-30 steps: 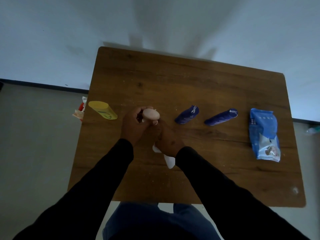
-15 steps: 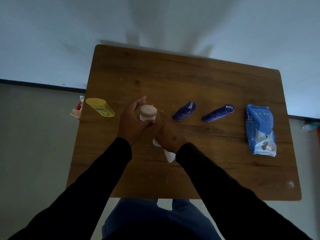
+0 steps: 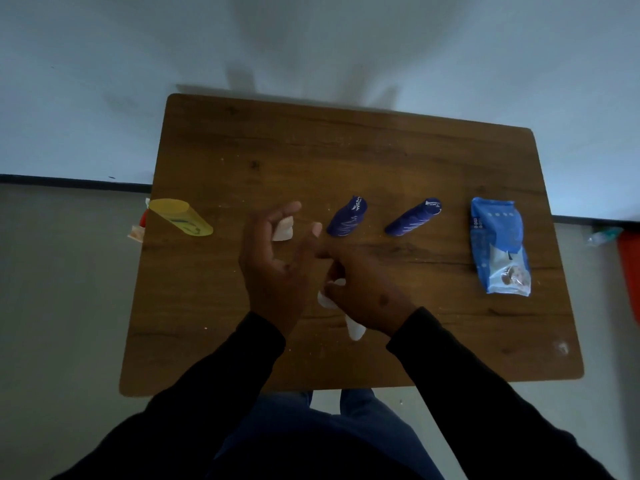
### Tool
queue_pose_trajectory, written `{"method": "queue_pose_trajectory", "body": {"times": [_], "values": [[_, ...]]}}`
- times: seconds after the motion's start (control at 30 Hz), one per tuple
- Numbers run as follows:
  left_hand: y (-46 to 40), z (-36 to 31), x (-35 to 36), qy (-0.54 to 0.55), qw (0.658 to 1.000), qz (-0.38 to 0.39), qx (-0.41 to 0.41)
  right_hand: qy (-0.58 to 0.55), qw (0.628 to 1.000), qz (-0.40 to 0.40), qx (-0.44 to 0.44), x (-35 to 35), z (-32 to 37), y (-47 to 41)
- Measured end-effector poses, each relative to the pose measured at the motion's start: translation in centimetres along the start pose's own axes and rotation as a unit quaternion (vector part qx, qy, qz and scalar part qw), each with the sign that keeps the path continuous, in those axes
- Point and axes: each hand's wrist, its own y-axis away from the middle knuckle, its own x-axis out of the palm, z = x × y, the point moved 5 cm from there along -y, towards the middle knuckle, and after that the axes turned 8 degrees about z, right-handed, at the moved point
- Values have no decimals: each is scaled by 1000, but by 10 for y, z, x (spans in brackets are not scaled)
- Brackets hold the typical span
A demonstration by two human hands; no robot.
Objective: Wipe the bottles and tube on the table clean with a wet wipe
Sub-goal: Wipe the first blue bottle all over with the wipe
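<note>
My left hand [image 3: 273,258] hovers with fingers spread, just in front of a small pale pink bottle [image 3: 284,228] that stands on the wooden table [image 3: 346,150] between my forefinger and thumb, partly hidden. My right hand [image 3: 363,292] grips a crumpled white wet wipe [image 3: 355,329] whose tail hangs below the palm. A yellow bottle [image 3: 180,216] lies at the left edge. Two dark blue bottles [image 3: 348,216] [image 3: 414,216] lie side by side to the right of my hands.
A blue wet wipe pack [image 3: 498,244] lies flat near the table's right side. A red and white item [image 3: 138,226] sits on the floor past the left edge. Something red [image 3: 630,271] shows at the far right. A wall runs behind the table.
My left hand held the pink bottle up, lowered it to the table and has now let go with fingers spread. My right hand keeps the wipe.
</note>
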Motion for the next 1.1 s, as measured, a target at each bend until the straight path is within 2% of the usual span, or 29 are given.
{"method": "queue_pose_trajectory", "body": {"times": [0.1,0.17,0.27,0.5,0.8,1.0,1.1], "values": [[10,16,24,52,991,34,-121,2,999,-11,37,-9,-25,9],[14,30,42,85,971,74,-210,-1,998,-36,55,-16,-40,11],[19,48,66,91,948,146,-270,-32,993,-77,80,-25,-57,7],[14,80,97,72,942,189,-268,-92,988,-104,71,-33,-62,-20],[-5,95,113,54,949,198,-241,-77,992,-81,57,-37,-63,-41],[-9,62,105,64,958,172,-222,-62,996,-61,2,-56,-47,-11],[-12,30,95,123,954,168,-215,-52,997,-52,-29,-74,-35,18]]}}
